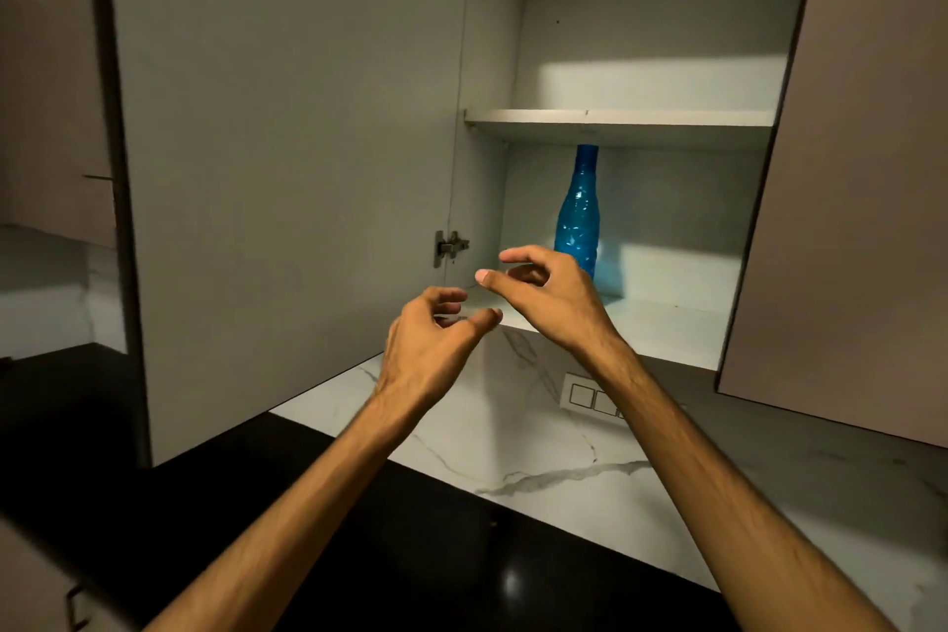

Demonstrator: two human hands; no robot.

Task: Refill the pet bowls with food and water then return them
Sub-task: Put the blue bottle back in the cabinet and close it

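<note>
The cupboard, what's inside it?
A blue bottle stands upright on the lower shelf; the right hand covers its base. The upper shelf's top is hidden from below.

Open white wall cabinet [615, 118] above black countertop [359, 529], marble-veined backsplash [513, 426], dim warm light.

A translucent blue plastic bottle [578, 216] with a faceted, crinkled surface stands in the wall cabinet, whose inside panels and two shelves [615, 117] are plain white — greyer in shadow, with pale bands of light on the far wall. The open door [287, 159] on the left is white inside with a dark edge; the closed door [846, 169] on the right is dull mauve-brown. The backsplash [513, 436] is white marble with grey veins, the near countertop [359, 529] glossy black.
</note>
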